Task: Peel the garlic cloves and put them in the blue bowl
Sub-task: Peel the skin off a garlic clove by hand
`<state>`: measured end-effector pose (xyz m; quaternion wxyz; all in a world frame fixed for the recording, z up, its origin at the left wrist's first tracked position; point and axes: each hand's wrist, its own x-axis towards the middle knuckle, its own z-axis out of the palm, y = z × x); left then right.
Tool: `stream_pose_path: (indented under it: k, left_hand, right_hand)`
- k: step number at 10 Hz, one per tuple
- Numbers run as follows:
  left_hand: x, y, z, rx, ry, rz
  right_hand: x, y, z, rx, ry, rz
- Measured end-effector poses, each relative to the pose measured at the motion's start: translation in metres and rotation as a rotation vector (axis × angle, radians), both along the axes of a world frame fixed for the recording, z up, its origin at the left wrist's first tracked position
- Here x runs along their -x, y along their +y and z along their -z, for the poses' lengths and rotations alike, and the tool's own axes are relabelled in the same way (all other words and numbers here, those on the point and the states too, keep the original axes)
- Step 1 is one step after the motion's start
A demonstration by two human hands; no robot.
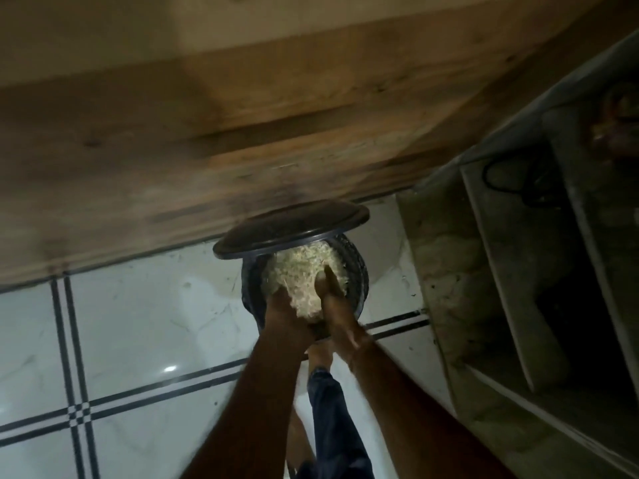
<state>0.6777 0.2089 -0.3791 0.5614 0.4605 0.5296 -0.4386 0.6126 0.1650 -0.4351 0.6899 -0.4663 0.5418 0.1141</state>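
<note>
— What does the head camera show?
— A dark bin (358, 271) on a tiled floor (138, 323), its lid (290, 226) tipped up behind it.
— And the hands?
— They squeeze a pale flaky heap (304, 271), likely garlic skins, between them. The right hand (339, 305) presses straight fingers against its side. The left hand (285, 307) is underneath, fingers buried; I cannot tell their grip.
— Where's the heap?
— Over the bin's mouth.
</note>
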Motion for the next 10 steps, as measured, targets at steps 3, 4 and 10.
stream_pose_path:
  k: [3, 4, 10]
  left_hand:
    - [0.019, 0.01, -0.072, 0.193, -0.057, 0.125]
    - [0.049, 0.006, -0.153, 0.166, -0.118, 0.322]
    - [0.368, -0.031, -0.406, 0.312, -1.384, 1.562]
  right_hand:
    - [0.034, 0.007, -0.079, 0.115, -0.155, -0.213]
    - [0.066, -0.003, -0.11, 0.228, 0.041, -0.271]
    - [0.451, -0.012, -0.442, 1.002, -0.086, 0.235]
